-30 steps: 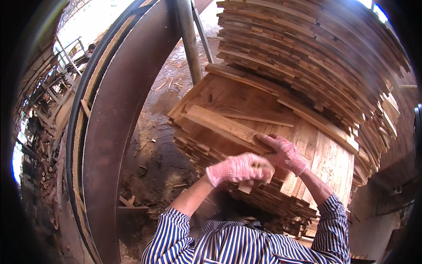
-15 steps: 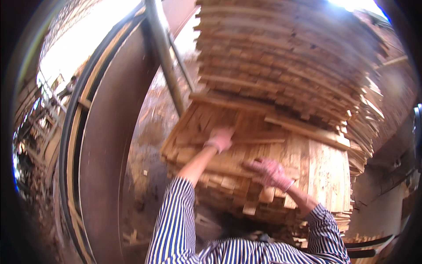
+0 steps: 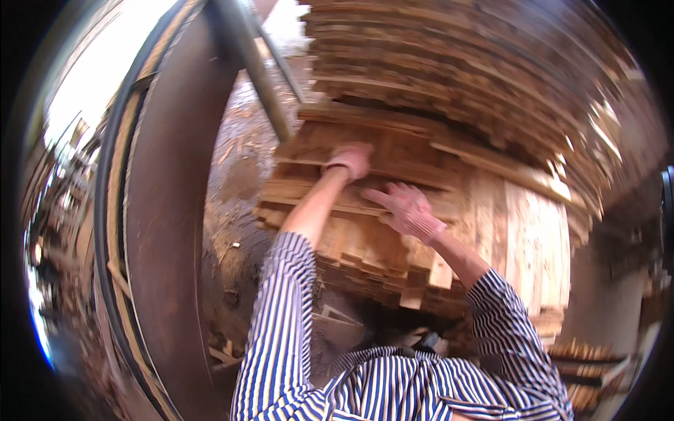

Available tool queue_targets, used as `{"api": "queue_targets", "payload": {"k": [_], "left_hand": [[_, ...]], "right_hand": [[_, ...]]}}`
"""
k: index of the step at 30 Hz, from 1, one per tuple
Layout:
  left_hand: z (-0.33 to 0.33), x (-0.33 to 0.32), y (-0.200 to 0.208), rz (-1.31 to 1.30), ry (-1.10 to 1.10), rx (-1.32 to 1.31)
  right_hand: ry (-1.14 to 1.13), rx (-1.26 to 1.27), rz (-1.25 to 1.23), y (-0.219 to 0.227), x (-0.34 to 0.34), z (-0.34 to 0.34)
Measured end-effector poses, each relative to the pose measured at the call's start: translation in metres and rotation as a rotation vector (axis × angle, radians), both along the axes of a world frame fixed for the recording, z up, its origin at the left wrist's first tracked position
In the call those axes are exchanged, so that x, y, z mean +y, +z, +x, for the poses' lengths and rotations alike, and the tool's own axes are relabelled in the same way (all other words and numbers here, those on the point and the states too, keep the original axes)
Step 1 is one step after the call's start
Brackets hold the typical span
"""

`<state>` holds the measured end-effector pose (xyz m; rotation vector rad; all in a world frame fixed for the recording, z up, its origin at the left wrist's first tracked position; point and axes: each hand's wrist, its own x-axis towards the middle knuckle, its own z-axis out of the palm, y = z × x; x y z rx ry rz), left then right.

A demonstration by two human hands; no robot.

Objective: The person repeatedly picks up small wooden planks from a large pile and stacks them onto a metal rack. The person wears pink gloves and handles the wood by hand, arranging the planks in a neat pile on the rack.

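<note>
My left hand (image 3: 351, 160), in a pink knit glove, rests over the wooden boards (image 3: 400, 158) on top of a low stack. Its fingers look curled and are blurred; what they hold, if anything, is hidden. Nearer to me, slightly right, my right hand (image 3: 409, 210) wears a similar glove. Its fingers are apart, with one stretched leftward above the near boards, and nothing shows in its grasp. The low stack (image 3: 537, 245) has light planks on its right part and uneven board ends along its near side.
Behind the boards rises a tall stack of wood (image 3: 449, 63). A large brown curved panel (image 3: 168, 189) stands at the left, with a slanted metal pole (image 3: 256, 77) beside the stack. Wood scraps lie on the dirty floor (image 3: 235, 210). More stacked wood (image 3: 586, 354) sits at lower right.
Both hands have moved farther away over the boards, the right one also leftward, closer to the left. The view has shifted, so the stacks appear higher.
</note>
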<state>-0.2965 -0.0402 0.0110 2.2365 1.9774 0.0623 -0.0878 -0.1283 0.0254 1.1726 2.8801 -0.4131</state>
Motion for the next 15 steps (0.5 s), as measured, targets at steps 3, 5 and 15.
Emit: {"api": "queue_targets", "payload": {"k": [3, 5, 15], "left_hand": [[0.016, 0.013, -0.003, -0.012, -0.131, -0.065], [0.019, 0.006, 0.001, -0.008, -0.123, -0.049], [0.064, 0.013, 0.050, 0.180, -0.267, 0.075]], "right_hand": [[-0.089, 0.046, 0.320, -0.040, 0.006, 0.015], [0.013, 0.220, 0.417, -0.047, -0.027, 0.019], [-0.146, 0.615, 0.051, -0.045, -0.165, 0.096]]}}
